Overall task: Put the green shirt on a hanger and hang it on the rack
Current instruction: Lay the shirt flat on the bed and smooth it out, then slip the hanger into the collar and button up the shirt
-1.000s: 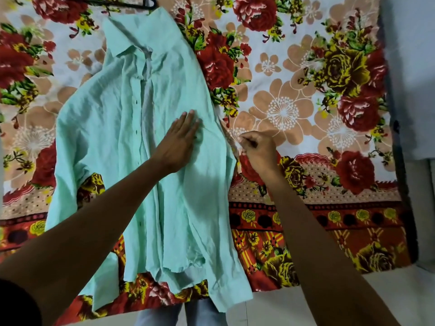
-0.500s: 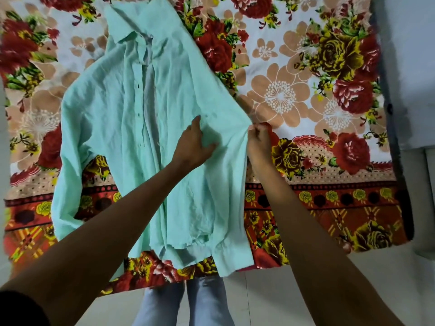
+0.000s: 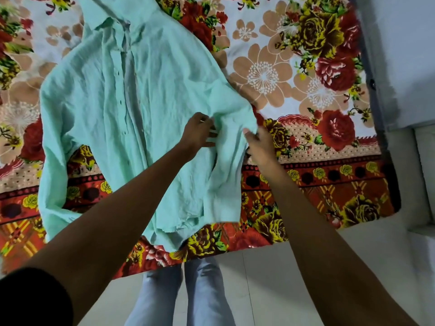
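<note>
The soft, limp shirt (image 3: 131, 118) is pinched at its 3 o'clock edge by both hands (image 3: 200, 132) (image 3: 259, 143); shoulders would be better held.

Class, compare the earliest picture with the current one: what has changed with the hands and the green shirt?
The left hand, flat on the green shirt before, now grips it; the right hand has pulled its sleeve outward. The shirt's body stays on the floral bedsheet.

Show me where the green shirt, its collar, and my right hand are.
green shirt (image 3: 150, 114), head view, on the front panel.
collar (image 3: 106, 22), head view, on the folded collar flap.
right hand (image 3: 260, 145), head view, on the back of the hand.
</note>
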Tool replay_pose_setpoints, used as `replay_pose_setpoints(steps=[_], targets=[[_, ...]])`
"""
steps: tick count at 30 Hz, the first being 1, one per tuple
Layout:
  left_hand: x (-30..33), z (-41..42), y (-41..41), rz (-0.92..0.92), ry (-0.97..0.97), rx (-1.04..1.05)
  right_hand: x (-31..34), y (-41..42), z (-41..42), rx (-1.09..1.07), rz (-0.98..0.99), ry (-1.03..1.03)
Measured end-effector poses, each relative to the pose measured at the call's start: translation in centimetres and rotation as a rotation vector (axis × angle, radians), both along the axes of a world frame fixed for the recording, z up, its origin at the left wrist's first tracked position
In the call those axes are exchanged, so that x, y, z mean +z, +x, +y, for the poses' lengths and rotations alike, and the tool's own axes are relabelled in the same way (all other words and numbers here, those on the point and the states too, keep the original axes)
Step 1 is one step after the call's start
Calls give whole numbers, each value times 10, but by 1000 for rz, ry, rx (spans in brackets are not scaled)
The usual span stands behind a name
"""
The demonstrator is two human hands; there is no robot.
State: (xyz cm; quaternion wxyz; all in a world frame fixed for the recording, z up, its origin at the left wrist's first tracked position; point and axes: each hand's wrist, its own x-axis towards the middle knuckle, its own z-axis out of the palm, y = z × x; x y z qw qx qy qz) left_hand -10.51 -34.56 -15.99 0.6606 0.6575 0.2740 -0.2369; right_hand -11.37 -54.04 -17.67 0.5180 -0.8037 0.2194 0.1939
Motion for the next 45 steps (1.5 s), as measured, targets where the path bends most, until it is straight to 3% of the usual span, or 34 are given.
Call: replay_pose_setpoints(steps=[2,4,6,9,12,16,19,22,24,26,29,33,37,42,45], targets=[[-1,1,-5,20,-7,10,5,-7,-6,-134,-104,-109],[-5,-4,-19,74,41,-131,6,-28,-6,-114,-235,-301],[-12,-9,-34,124,19,-266,0,-58,4,-4,-296,-321],[-14,-21,-41,207,-65,-337,-12,-88,15,136,-204,-226],[-14,-31,-43,318,-71,-402,-19,-91,15,-37,-105,-214],[-14,-43,-56,322,-65,-468,-20,-88,10,-161,12,-215],[-9,-57,-64,307,-133,-358,-12,-82,2,-119,76,-172],[-7,-61,-62,255,-146,-195,3,-76,-5,-246,77,103],[-7,-58,-58,201,-127,-217,16,-72,-9,-335,129,330],[-4,-59,-54,175,-204,-300,27,-68,-17,-314,224,421],[2,-63,-46,110,-278,-245,35,-67,-26,-169,282,337],[-1,-68,-38,-48,-157,-8,39,-70,-34,-175,108,143],[0,-76,-42,-217,-75,-63,47,-68,-44,-219,9,302],[-10,-84,-51,-88,46,20,45,-84,-57,108,267,297],[-15,-87,-53,-83,76,44,45,-91,-68,2,297,430]])
